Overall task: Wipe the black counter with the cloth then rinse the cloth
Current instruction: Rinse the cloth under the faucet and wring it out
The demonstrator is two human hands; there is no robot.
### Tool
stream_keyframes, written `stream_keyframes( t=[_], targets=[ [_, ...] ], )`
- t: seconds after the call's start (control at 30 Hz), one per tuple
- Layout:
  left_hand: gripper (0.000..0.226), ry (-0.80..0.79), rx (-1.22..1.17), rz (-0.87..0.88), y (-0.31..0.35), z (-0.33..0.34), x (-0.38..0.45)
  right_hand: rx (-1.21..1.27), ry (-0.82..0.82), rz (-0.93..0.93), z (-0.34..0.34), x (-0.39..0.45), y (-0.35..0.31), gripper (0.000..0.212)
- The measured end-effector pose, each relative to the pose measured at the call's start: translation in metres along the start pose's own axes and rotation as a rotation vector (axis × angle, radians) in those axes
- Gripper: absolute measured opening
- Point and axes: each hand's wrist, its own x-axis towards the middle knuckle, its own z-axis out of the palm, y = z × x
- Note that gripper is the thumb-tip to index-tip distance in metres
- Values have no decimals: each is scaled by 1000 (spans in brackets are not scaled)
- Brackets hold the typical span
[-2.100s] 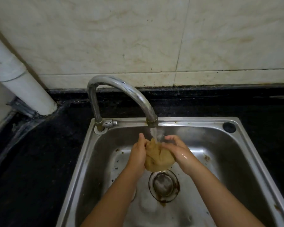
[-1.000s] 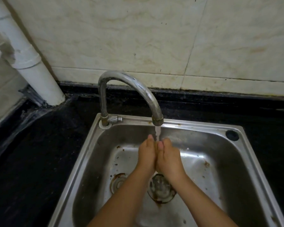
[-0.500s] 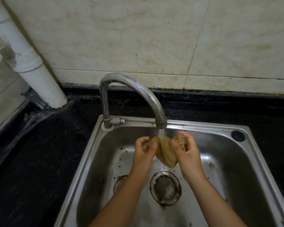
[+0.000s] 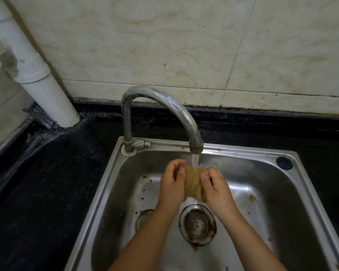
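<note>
A wet tan cloth [image 4: 192, 182] is bunched up between both my hands, directly under the running stream from the curved metal tap [image 4: 164, 102]. My left hand [image 4: 171, 182] grips the cloth's left side with curled fingers. My right hand [image 4: 216, 187] pinches its right side, thumb on the front. Both hands hang over the steel sink [image 4: 294, 192], above the round drain [image 4: 197, 224]. The black counter [image 4: 47, 192] surrounds the sink.
A white pipe [image 4: 37, 75] rises from the counter's back left corner. Stained cream wall tiles [image 4: 184, 45] stand behind the tap. A small tap lever [image 4: 143, 144] sticks out at the tap's base. A black plugged hole [image 4: 284, 163] sits in the sink's back right corner.
The hands pressed together around the cloth a second ago, then spread it under the stream. Now they are squeezing it into a tighter bunch.
</note>
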Motion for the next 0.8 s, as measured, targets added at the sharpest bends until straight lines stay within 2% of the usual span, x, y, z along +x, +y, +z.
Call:
stream_keyframes(
  t=[0.1, 0.2, 0.27, 0.37, 0.47, 0.57, 0.67, 0.73, 0.8],
  targets=[
    [25, 46, 5, 8, 0, 5, 7, -72, 69, -224, 8, -4, -5, 27],
    [17, 39, -131, -98, -1, 10, 13, -145, 29, -428, 15, -7, -6, 35],
    [14, 26, -200, -123, 0, 16, 15, -155, 49, -397, 16, -3, -5, 43],
    [14, 4, -171, -90, 3, 23, 10, -266, 145, -260, 10, 8, 1, 51],
    [19, -58, -44, -24, 5, 26, 1, -393, 60, -97, 6, 19, 10, 45],
    [24, 6, -16, -20, 2, 21, 7, -486, 30, -205, 5, 12, -5, 38],
    [25, 36, -16, -35, -1, 16, 15, -557, -77, -344, 12, -4, -24, 34],
    [23, 2, -37, -48, 0, 17, 11, -411, -19, -245, 13, 1, -22, 48],
    [23, -37, -4, -32, 2, 18, 3, -387, 47, -139, 7, 13, -11, 44]
  ],
)
